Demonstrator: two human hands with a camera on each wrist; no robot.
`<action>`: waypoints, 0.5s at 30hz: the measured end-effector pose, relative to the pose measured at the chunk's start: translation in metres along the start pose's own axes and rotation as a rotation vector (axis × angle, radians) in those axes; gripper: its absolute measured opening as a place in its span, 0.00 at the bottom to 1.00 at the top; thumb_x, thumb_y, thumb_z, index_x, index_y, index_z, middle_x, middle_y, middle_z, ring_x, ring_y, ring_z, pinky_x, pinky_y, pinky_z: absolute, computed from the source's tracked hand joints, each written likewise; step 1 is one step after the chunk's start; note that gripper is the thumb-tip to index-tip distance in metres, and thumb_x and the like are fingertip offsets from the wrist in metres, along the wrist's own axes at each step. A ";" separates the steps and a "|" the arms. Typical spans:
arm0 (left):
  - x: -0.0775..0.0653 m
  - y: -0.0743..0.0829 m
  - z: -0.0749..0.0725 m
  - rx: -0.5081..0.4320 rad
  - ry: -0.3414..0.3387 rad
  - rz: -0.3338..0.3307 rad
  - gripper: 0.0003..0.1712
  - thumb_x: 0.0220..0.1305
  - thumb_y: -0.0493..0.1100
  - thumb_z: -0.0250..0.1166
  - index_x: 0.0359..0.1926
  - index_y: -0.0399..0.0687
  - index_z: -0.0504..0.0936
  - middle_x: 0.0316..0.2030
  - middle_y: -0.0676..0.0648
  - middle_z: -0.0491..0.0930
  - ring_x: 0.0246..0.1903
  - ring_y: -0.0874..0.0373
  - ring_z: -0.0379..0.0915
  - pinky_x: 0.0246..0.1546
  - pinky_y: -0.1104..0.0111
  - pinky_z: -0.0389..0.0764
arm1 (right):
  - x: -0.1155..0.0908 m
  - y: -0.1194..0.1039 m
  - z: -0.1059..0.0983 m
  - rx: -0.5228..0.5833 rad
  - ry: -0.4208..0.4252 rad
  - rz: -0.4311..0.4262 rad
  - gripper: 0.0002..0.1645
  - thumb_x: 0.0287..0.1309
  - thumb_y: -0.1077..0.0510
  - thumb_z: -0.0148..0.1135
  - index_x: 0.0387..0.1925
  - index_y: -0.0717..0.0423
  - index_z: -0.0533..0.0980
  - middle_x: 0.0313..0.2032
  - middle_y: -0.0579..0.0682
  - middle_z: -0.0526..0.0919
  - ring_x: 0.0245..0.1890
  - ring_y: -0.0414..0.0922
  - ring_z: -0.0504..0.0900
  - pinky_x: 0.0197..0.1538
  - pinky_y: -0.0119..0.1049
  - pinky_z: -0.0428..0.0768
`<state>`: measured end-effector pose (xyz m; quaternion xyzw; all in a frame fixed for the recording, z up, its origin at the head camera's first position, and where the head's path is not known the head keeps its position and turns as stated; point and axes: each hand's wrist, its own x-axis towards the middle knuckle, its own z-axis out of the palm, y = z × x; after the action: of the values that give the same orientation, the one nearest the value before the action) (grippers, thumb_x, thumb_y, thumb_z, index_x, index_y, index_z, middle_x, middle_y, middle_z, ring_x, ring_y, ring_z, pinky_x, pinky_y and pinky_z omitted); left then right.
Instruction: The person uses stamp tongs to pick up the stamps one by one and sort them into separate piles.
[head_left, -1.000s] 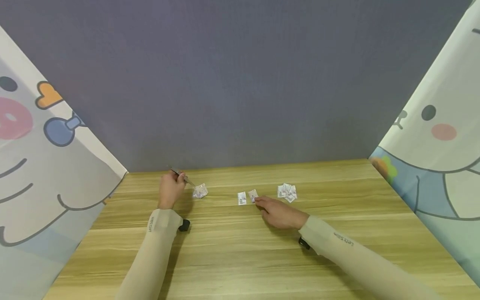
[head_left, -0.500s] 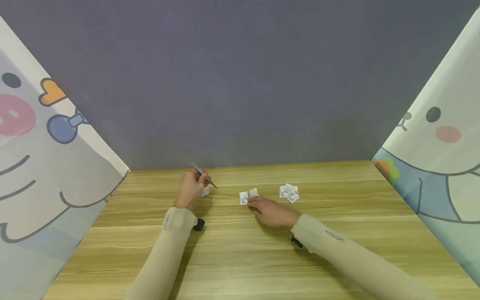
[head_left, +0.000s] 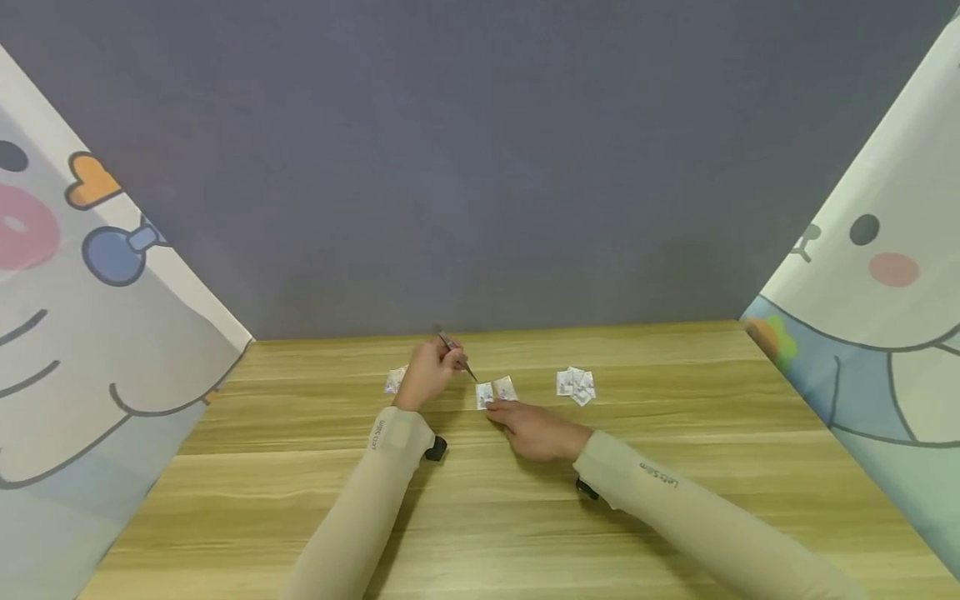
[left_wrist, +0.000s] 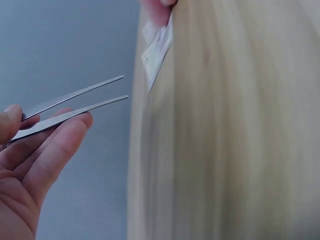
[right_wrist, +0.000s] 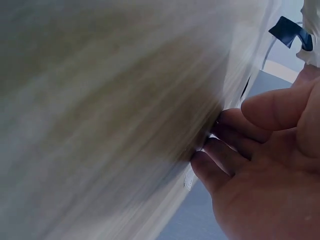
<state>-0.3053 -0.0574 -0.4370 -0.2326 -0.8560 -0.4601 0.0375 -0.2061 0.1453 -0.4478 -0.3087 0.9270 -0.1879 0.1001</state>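
My left hand (head_left: 430,371) pinches a pair of metal tweezers (left_wrist: 70,109) between thumb and fingers. In the left wrist view the tweezers' two tips stand apart with nothing between them. Seen from the head, they point down close to the top edge of a small printed paper piece (head_left: 483,392). A second, tilted piece (head_left: 506,386) lies just right of it. My right hand (head_left: 542,432) rests its fingertips at the lower edges of these pieces. In the right wrist view its fingers (right_wrist: 207,170) meet the tabletop and the thumb is clear of them.
A fanned group of several printed pieces (head_left: 575,384) lies to the right on the wooden table (head_left: 480,517). Another small pile (head_left: 393,381) is partly covered by my left hand. A grey wall (head_left: 480,208) rises behind the table, with cartoon-printed panels (head_left: 885,333) at both sides.
My left hand has moved right with the tweezers, from the left pile to the middle pieces. My right hand has slid slightly left, towards the left-hand middle piece.
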 end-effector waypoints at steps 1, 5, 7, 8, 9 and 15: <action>0.001 0.000 0.003 -0.011 -0.011 -0.008 0.10 0.70 0.36 0.54 0.44 0.31 0.77 0.35 0.42 0.82 0.33 0.53 0.82 0.32 0.71 0.82 | 0.000 0.000 0.000 0.000 -0.002 0.001 0.24 0.70 0.64 0.41 0.66 0.63 0.63 0.68 0.55 0.60 0.68 0.51 0.57 0.68 0.44 0.57; 0.005 -0.001 0.012 -0.022 -0.034 -0.029 0.11 0.71 0.37 0.53 0.45 0.33 0.77 0.35 0.44 0.82 0.34 0.53 0.82 0.34 0.70 0.82 | 0.000 -0.002 0.000 0.004 0.001 -0.006 0.24 0.71 0.64 0.40 0.66 0.63 0.63 0.68 0.55 0.60 0.68 0.52 0.57 0.68 0.45 0.56; 0.006 -0.001 0.015 -0.012 -0.040 -0.031 0.11 0.71 0.37 0.53 0.45 0.33 0.77 0.35 0.45 0.82 0.35 0.54 0.82 0.34 0.71 0.82 | 0.000 -0.002 0.001 -0.003 0.007 -0.015 0.24 0.71 0.64 0.41 0.66 0.64 0.64 0.68 0.56 0.60 0.68 0.53 0.57 0.68 0.44 0.56; 0.006 -0.001 0.016 -0.006 -0.042 -0.032 0.11 0.71 0.37 0.53 0.45 0.33 0.77 0.35 0.45 0.82 0.35 0.54 0.82 0.34 0.71 0.82 | 0.000 -0.002 0.001 -0.008 0.010 -0.020 0.24 0.71 0.64 0.41 0.66 0.64 0.64 0.68 0.56 0.60 0.68 0.53 0.57 0.68 0.44 0.56; 0.006 -0.001 0.016 -0.002 -0.048 -0.033 0.11 0.72 0.37 0.52 0.45 0.33 0.77 0.36 0.45 0.82 0.35 0.54 0.82 0.34 0.71 0.82 | 0.000 -0.002 0.001 -0.014 0.010 -0.022 0.24 0.71 0.64 0.41 0.66 0.64 0.64 0.68 0.56 0.61 0.68 0.52 0.57 0.68 0.44 0.56; 0.008 0.002 0.017 0.014 -0.090 -0.038 0.11 0.72 0.39 0.52 0.44 0.35 0.77 0.35 0.47 0.82 0.34 0.56 0.81 0.35 0.69 0.82 | -0.002 -0.001 0.000 -0.016 0.009 -0.022 0.24 0.70 0.64 0.42 0.65 0.65 0.64 0.68 0.57 0.61 0.68 0.53 0.57 0.68 0.44 0.57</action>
<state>-0.3094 -0.0399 -0.4431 -0.2367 -0.8644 -0.4436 -0.0082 -0.2038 0.1460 -0.4469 -0.3188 0.9254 -0.1832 0.0915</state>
